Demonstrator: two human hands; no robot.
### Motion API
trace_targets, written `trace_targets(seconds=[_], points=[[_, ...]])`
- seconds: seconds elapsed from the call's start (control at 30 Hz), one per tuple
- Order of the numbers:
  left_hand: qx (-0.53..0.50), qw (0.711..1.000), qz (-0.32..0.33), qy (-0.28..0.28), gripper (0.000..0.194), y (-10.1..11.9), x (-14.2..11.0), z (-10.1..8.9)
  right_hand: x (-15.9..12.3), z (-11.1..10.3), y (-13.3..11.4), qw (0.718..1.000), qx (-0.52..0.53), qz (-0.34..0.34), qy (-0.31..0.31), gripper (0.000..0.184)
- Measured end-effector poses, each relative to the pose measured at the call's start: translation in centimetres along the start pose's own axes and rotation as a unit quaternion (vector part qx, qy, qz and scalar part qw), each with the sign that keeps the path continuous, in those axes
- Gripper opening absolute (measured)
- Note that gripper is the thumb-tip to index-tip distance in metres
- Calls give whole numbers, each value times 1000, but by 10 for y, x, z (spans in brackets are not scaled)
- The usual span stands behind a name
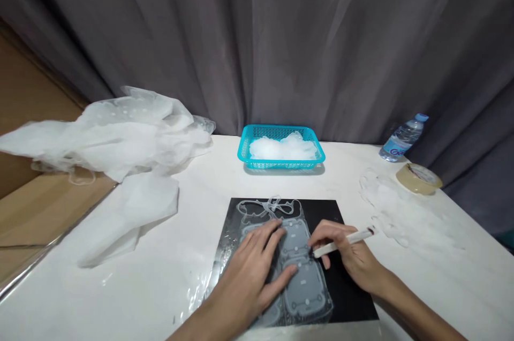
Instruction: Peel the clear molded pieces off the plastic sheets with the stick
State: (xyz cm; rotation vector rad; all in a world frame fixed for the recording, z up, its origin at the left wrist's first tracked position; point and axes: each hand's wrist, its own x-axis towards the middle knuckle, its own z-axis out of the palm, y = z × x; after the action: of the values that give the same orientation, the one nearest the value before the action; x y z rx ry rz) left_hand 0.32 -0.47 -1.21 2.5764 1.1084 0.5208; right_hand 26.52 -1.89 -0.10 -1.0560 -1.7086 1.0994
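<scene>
"Lower centre of the frame, the left hand (pixel 251 268) lies spread over the clear moulded plastic (pixel 305 288), holding nothing!"

"And just right, the right hand (pixel 358 262) grips a white pen-like tool (pixel 339 244), tip by the plastic's right edge!"

"That plastic sits on the black board (pixel 353 301), bottom centre."

"Teal basket (pixel 281 163) mid-frame, bottle (pixel 402 139) right!"

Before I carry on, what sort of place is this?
Probably an indoor handwork station: a white table against a grey curtain, with clear plastic pieces laid on a black sheet.
</scene>
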Motion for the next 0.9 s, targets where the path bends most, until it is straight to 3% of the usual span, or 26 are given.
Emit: trace_targets(seconds=[0.1, 0.27, 0.37, 0.53, 0.7, 0.9], points=[[3, 1000, -6, -2, 69, -5, 2, 6, 2, 4, -3, 999, -2, 10, -44, 44], [-21, 999, 30, -41, 72, -15, 7, 0, 6, 1, -9, 996, -59, 42, -61, 17], [-28, 996, 41, -73, 71, -22, 13, -8, 8, 0, -6, 994, -76, 35, -73, 14], [-37, 996, 39, -73, 70, -16, 21, -15, 9, 1, 3, 994, -55, 23, -94, 12], [-3, 998, 6, -65, 66, 1, 27, -12, 4, 0, 7, 995, -60, 0, -85, 13], [-11, 998, 16, -56, 76, -4, 26, -6, 5, -1, 6, 989, -86, -68, -101, 14]])
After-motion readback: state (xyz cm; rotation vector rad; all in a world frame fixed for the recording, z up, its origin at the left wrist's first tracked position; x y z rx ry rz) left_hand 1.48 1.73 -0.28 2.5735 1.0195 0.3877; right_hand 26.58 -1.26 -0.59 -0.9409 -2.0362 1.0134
